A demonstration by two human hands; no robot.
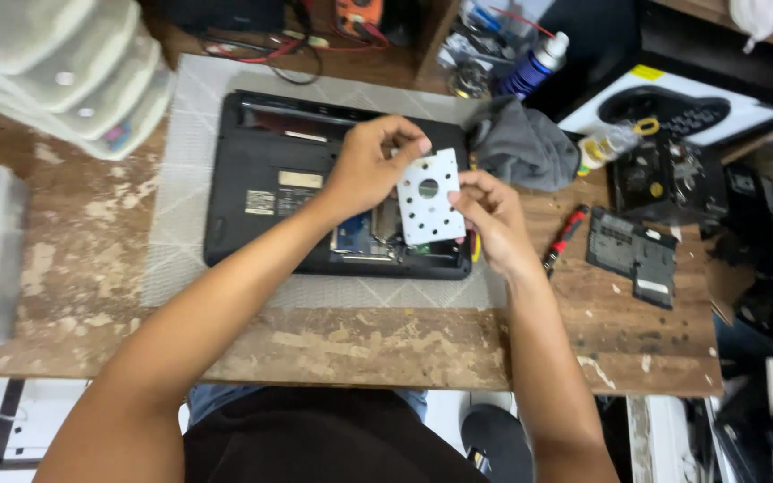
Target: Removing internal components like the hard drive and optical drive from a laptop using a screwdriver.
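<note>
Laptop [297,179] lies underside up, bay open. Above the bay, left hand [364,170] pinches the perforated metal bracket [427,199] by its top edge; right hand [491,219] grips its right edge. Looks light, thin, bendable, so best held by the edges.

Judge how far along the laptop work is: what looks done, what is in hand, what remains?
Done: the black laptop lies underside up, its bay open, and a black cover panel lies off to the right beside a red screwdriver.
In hand: the left hand and right hand hold a perforated silver metal plate above the bay.
Left: the bay remains uncovered.
</note>
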